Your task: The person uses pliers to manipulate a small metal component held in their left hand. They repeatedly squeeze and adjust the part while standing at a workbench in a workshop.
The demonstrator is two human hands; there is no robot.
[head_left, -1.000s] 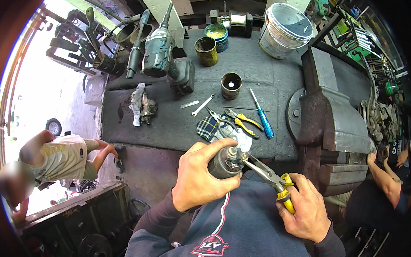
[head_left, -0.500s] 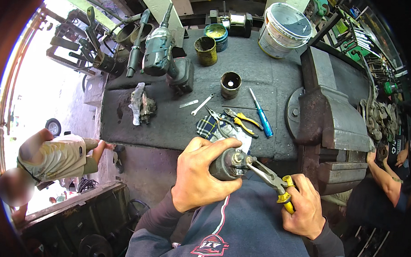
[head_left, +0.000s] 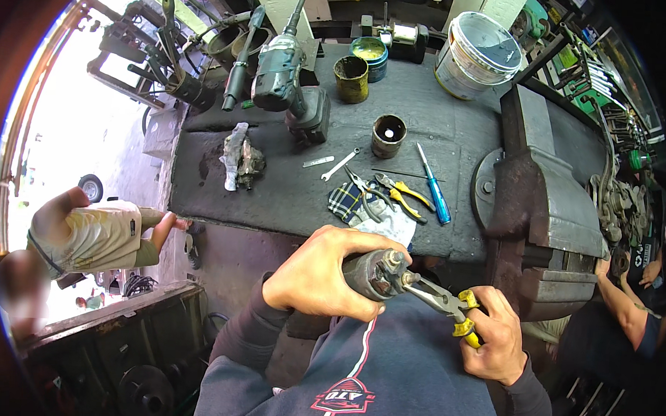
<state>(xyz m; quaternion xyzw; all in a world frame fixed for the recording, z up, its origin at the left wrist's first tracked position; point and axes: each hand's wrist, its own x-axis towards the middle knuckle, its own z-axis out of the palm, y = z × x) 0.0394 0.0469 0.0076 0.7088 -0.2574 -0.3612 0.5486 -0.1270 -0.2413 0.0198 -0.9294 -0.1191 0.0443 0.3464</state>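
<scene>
My left hand [head_left: 320, 273] is wrapped round a dark metal cylinder [head_left: 366, 274] with stud terminals and nuts on its end, and holds it in front of my chest. Yellow-handled long-nose pliers [head_left: 434, 298] sit in the grip of my right hand [head_left: 496, 338]. Their jaw tips touch the lower right stud on the cylinder's end; whether they are clamped on it is too small to tell. Just beyond my left hand, a second pair of pliers [head_left: 364, 194] lies over a checked cloth [head_left: 343, 201], beside yellow-handled cutting pliers [head_left: 401, 197].
A blue screwdriver [head_left: 440, 201], a wrench [head_left: 340, 164] and a dark cup [head_left: 389, 135] are on the workbench [head_left: 274, 209]. A cordless impact wrench [head_left: 279, 78] stands behind, a large vise [head_left: 546, 208] at right. A white bucket [head_left: 476, 59] is at the back. People stand at left and right.
The bench scene has shifted slightly right in view as my head moved. My left hand and the cylinder have turned slightly. The pliers stay at the same stud.
</scene>
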